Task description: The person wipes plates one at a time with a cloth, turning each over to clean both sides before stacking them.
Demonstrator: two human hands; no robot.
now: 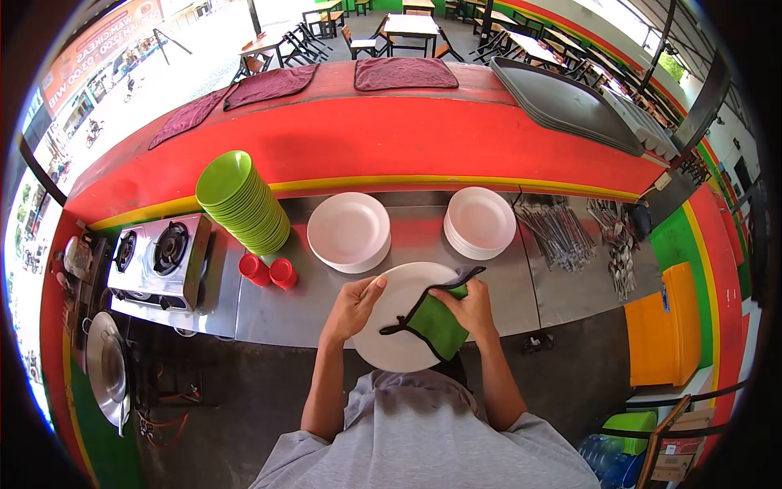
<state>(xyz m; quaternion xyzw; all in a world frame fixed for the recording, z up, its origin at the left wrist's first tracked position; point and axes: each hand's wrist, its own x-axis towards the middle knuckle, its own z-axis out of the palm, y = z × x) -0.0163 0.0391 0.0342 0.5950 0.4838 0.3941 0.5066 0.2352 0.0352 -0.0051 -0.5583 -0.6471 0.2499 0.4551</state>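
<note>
Both hands are in the middle of the frame, just below the counter edge. The left hand (pixel 354 306) grips the left rim of a big white plate (pixel 399 314), with its thumb lying on top and its fingers curled under. The right hand (pixel 466 308) is bent over a green cloth (pixel 436 326) and holds it down on the right side of the plate. So the plate sits between the two hands, tipped up a little, in front of the person's grey shirt.

Just above the plate is a steel counter (pixel 269 314). On it are two piles of white plates, one (pixel 349 231) above the left hand and one (pixel 481 220) above the right hand. Two small red cups (pixel 269 270) stand to the left of the left hand, side by side. A tall leaning pile of green bowls (pixel 240 200) is further up and left. A gas stove (pixel 159 257) is at the far left. Forks and spoons (pixel 586 236) lie in heaps at the right. Grey trays (pixel 570 102) rest on the red ledge at the upper right.
</note>
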